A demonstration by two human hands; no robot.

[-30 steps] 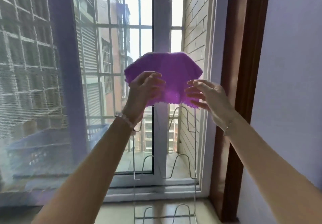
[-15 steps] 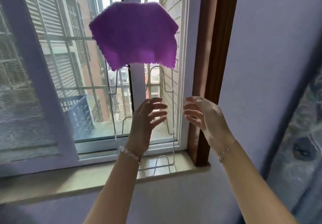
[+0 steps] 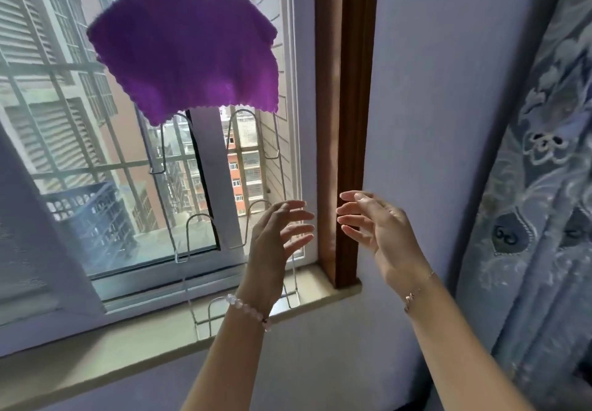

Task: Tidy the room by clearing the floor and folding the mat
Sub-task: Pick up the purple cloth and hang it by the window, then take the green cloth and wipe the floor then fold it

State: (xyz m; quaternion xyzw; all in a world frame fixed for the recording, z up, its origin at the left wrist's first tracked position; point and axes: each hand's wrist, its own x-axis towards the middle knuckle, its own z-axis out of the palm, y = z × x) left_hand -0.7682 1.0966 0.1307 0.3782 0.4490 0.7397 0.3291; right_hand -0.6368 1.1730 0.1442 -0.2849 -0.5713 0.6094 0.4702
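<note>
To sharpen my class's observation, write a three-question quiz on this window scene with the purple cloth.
1. True or false: the left hand and right hand hold nothing.
2. The purple cloth is draped over: A) wire rack, B) door handle, C) chair back.
3. Fill in: the beaded bracelet is on the ___ wrist.
Key: 1 true; 2 A; 3 left.

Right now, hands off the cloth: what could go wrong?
The purple cloth is only draped over the top of the wire rack, unevenly; it may slide off. The rack stands on the windowsill with the left hand and right hand open, off it; it could tip.
</note>
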